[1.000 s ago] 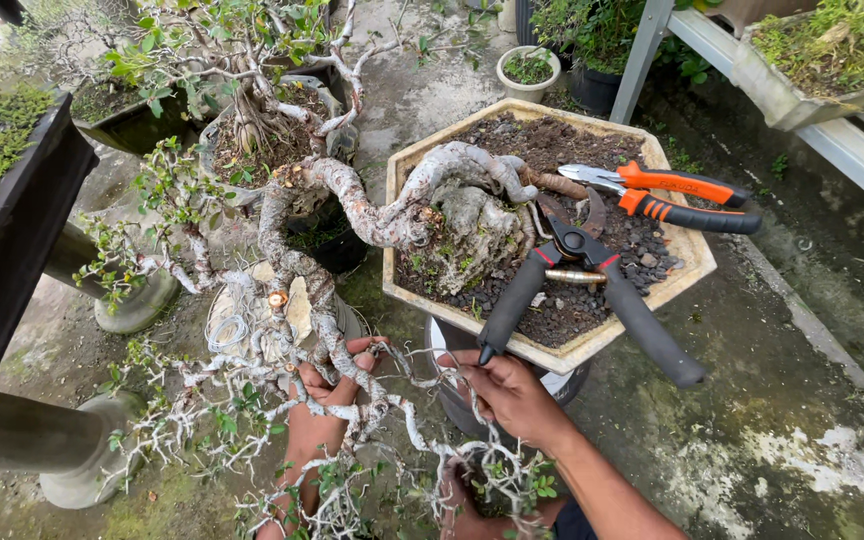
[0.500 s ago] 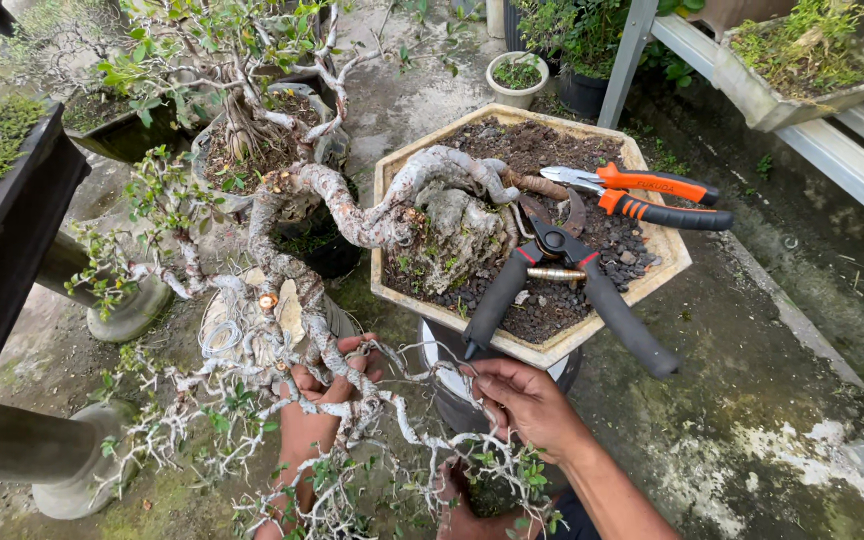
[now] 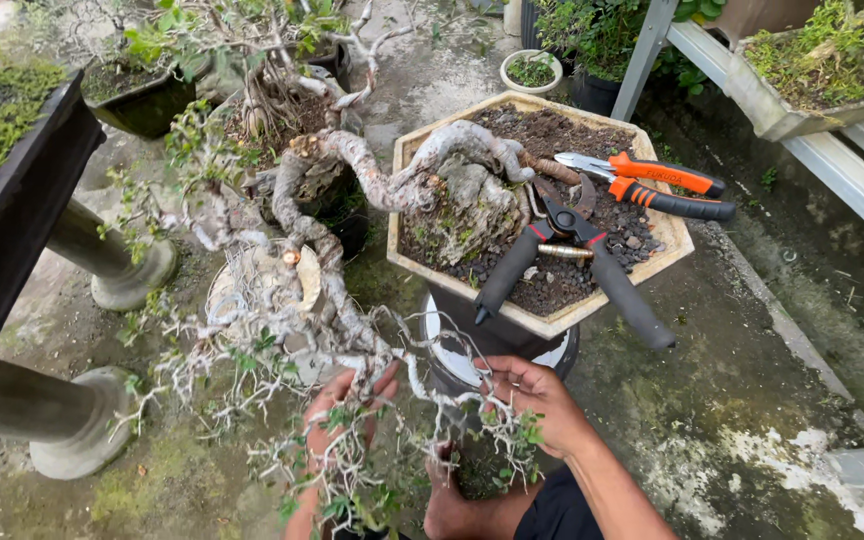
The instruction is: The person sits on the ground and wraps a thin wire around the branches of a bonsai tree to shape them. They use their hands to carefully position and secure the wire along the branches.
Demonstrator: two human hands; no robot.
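Observation:
A cascading bonsai with a pale twisted trunk point(image 3: 377, 180) grows out of a hexagonal tan pot point(image 3: 652, 265) and hangs down toward me. My left hand point(image 3: 337, 420) is wrapped around the lower branches point(image 3: 282, 360) among thin twigs and small green leaves. My right hand point(image 3: 537, 400) pinches a wired twig point(image 3: 452, 405) at the tip of the cascade. Black-handled cutters point(image 3: 562, 255) lie on the soil in the pot, and orange-handled pliers point(image 3: 652, 185) lie beside them at the back right.
The pot stands on a dark round stand point(image 3: 497, 345) over wet concrete. A dark long planter point(image 3: 12, 210) on stone legs is at the left. Small pots point(image 3: 532, 70) stand at the back. A metal rack point(image 3: 812, 140) with a planter runs along the right.
The view has shifted down and slightly closer. My right hand has moved a little right along the wired twig; my left hand stays on the lower branches.

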